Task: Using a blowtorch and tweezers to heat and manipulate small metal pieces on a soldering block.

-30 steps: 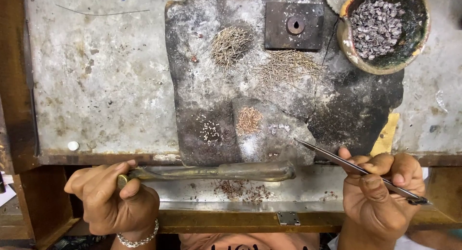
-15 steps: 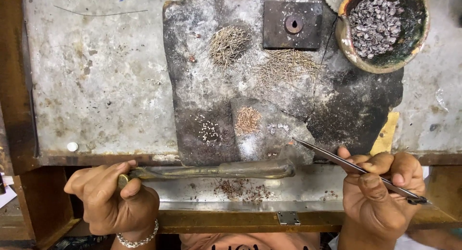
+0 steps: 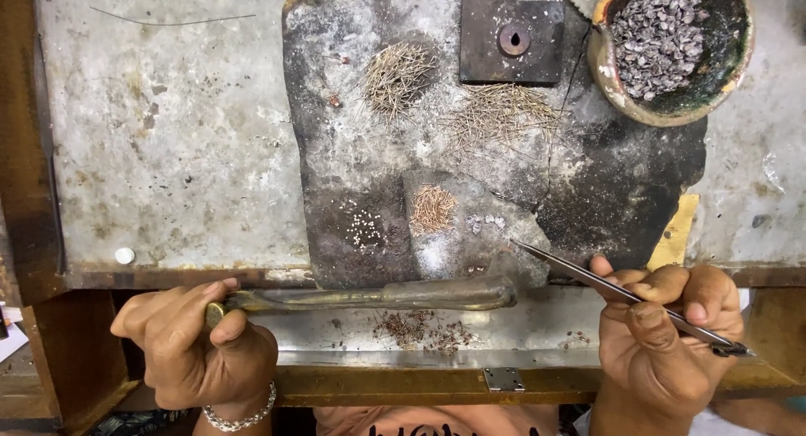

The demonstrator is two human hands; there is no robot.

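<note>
My left hand [image 3: 195, 344] grips the end of a long brass-coloured metal tube [image 3: 395, 296] that lies along the near edge of the bench. My right hand [image 3: 666, 335] holds thin steel tweezers [image 3: 579, 276], their tip resting at the near right edge of a blackened slab [image 3: 604, 184]. On the slab lie two heaps of fine wire pieces [image 3: 397, 76], a small pile of copper-coloured bits [image 3: 433, 207], tiny white beads [image 3: 365, 228] and a few silvery grains [image 3: 487, 223] just left of the tweezer tip.
A clay bowl [image 3: 604, 66] of small grey metal pieces stands at the far right. A dark square metal block [image 3: 510, 39] with a hole lies on the slab's far side. Reddish scraps [image 3: 420, 329] lie in the tray below the bench edge. A white bead [image 3: 124, 255] sits at left.
</note>
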